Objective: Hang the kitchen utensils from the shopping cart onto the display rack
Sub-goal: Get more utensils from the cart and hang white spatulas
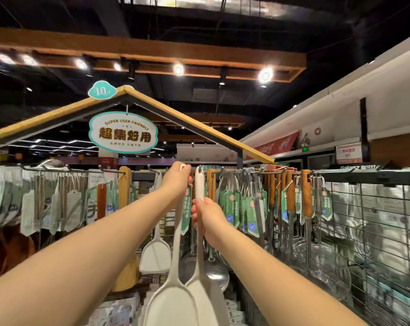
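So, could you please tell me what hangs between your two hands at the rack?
In the head view, a green tag hangs between the left hand and the right hand, which grips a white spatula by its handle.

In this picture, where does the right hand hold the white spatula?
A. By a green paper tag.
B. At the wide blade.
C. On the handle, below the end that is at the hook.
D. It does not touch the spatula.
C: the right hand has its fingers curled round the handle of the white spatula, below the top end at the hook; the blade hangs lower.
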{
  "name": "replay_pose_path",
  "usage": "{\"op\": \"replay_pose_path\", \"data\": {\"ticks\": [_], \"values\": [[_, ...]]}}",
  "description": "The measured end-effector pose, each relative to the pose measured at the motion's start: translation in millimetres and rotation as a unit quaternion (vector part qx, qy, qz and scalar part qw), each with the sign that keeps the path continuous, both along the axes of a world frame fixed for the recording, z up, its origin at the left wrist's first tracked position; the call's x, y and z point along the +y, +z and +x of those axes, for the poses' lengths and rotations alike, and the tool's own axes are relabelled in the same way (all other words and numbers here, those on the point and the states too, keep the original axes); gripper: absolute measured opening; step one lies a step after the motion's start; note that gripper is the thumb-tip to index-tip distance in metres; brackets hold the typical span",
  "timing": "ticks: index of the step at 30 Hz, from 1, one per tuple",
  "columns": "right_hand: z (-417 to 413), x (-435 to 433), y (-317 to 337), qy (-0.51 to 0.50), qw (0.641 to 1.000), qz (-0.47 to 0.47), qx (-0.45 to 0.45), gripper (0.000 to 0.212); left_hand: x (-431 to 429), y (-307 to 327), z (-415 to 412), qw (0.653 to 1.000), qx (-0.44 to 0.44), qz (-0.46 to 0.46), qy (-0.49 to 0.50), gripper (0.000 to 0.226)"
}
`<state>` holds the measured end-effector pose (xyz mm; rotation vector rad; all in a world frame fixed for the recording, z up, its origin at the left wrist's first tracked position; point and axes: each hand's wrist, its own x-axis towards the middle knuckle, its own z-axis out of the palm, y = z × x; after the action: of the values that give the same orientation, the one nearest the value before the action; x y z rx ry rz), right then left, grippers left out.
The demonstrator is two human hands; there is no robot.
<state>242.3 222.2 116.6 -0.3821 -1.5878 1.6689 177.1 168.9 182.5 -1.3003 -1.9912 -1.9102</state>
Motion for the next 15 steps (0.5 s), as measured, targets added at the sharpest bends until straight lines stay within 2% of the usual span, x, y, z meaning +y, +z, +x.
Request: {"op": "replay_pose_path", "data": {"ticks": [7,11,15], "values": [[13.2,-12.4,4.8,-0.034,0.999,0.031,-0.01,0.021,7.9,15.1,5.4,0.997,-0.062,-0.036,0.001,0.046],[18.4,-18.9,8.2,-0.042,0.998,0.05,-0.009,0.017,9.6,17.6,5.5,0.989,-0.138,0.008,-0.051,0.032],[20.7,-22.3,9.5,-0.049,0.997,0.052,-0.009,0.019,5.9,21.1,10.4,0.992,-0.117,0.005,-0.034,0.03]]}}
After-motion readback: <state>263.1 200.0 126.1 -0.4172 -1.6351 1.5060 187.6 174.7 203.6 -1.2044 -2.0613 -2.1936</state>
